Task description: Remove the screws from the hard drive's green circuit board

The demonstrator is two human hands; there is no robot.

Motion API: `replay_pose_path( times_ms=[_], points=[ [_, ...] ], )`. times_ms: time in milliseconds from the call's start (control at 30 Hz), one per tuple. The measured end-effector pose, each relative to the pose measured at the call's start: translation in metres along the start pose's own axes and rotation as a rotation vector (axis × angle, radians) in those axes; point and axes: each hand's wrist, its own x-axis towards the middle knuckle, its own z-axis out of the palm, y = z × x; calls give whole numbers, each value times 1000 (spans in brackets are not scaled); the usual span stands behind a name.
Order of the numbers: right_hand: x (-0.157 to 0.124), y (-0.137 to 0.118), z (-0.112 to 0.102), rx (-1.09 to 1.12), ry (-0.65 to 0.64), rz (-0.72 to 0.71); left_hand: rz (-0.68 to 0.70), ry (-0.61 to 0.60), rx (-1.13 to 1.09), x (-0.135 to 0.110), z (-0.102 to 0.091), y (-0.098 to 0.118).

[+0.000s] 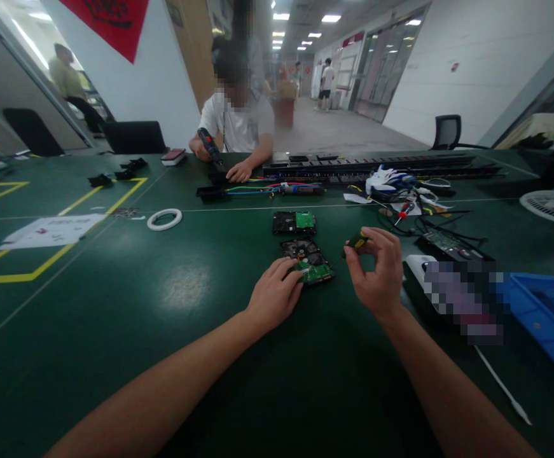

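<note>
A hard drive (305, 254) with a green circuit board lies face down on the green table (172, 331) in front of me. My left hand (274, 296) rests on its near left corner, fingers curled over the edge, holding it still. My right hand (379, 273) pinches a small screwdriver (355, 242) with a black and yellow handle, its tip pointing down toward the drive's right edge. A second hard drive (294, 222) with a green board lies a little farther away.
A person sits across the table with an electric screwdriver (208, 145) over a black part and coloured cables (277, 188). A white tape ring (165, 219), a paper sheet (50, 230), a long black rack strip (381, 166), a blue tray (551, 318) and a tangle of tools lie around.
</note>
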Motion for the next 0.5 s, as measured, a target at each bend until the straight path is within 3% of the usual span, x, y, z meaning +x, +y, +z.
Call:
replay_pose_path(
  times_ms=[367, 500],
  points=[
    [2, -5, -1, -16, -34, -27, -39, -27, 0, 0, 5, -3],
    [-2, 0, 2, 84, -28, 30, -39, -25, -12, 0, 7, -5]
  ],
)
